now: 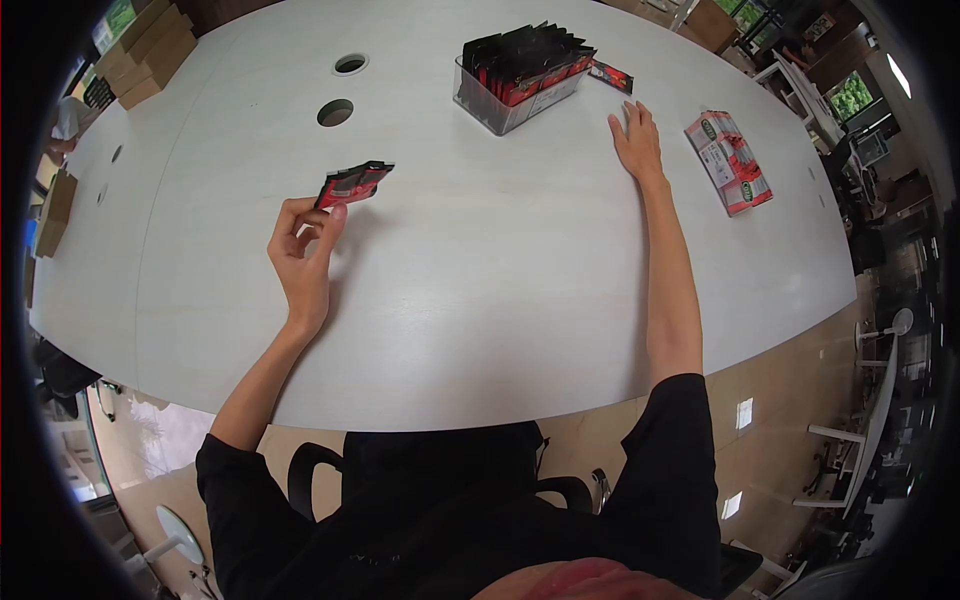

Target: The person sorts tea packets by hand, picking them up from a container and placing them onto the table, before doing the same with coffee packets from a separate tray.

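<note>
Pinched between the thumb and fingers of my left hand (305, 240) is a black and red sachet (352, 183), raised a little over the white table. My right hand (638, 145) rests on the tabletop with its fingers stretched out and holds nothing. Just beyond its fingertips lies a single loose sachet (611, 76). Close by on the left, a clear plastic bin (500, 118) is packed with upright black and red sachets (525, 62). To the right of my right forearm, a red and white carton (729, 162) lies on the table.
The white table (450, 300) has two round cable holes (335, 112) left of the bin. Brown cardboard boxes (150, 55) are stacked at the far left edge. An office chair (315, 475) is under me, and other desks stand to the right.
</note>
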The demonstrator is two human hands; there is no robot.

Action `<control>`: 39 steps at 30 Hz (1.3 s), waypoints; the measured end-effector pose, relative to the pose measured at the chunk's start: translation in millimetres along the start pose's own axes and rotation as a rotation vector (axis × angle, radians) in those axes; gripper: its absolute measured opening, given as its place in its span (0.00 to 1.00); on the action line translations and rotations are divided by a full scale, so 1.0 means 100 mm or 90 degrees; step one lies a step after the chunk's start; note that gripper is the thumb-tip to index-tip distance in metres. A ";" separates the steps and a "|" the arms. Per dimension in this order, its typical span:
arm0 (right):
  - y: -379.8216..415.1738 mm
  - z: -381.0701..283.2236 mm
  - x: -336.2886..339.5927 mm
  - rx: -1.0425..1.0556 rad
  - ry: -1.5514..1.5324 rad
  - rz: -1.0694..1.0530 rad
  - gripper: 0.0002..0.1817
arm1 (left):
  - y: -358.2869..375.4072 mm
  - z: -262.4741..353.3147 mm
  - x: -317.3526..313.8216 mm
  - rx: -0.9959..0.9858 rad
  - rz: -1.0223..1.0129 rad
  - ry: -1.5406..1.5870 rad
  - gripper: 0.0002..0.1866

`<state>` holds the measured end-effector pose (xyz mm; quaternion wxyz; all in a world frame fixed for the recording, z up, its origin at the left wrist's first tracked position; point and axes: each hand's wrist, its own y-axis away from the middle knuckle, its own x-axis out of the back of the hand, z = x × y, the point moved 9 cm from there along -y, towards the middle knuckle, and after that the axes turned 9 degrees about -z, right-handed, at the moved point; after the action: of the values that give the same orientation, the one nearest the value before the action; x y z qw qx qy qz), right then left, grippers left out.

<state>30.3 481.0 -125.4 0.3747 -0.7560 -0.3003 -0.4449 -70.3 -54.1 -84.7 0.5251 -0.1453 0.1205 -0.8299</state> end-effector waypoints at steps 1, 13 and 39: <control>-0.03 0.01 -0.02 -0.002 -0.003 -0.004 0.34 | 0.00 -0.01 -0.01 0.004 -0.002 -0.004 0.08; -0.40 0.21 -0.17 -0.028 0.079 -0.025 0.33 | 0.02 -0.01 -0.05 0.004 -0.031 -0.010 0.08; 0.79 -0.77 0.54 0.214 -0.083 0.150 0.21 | -0.02 0.09 -0.19 -0.076 -0.048 -0.030 0.08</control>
<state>80.7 381.2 -75.3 0.5245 -0.7401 -0.3036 -0.2917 -61.4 -36.4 -78.1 0.4863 -0.2004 0.1513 -0.8369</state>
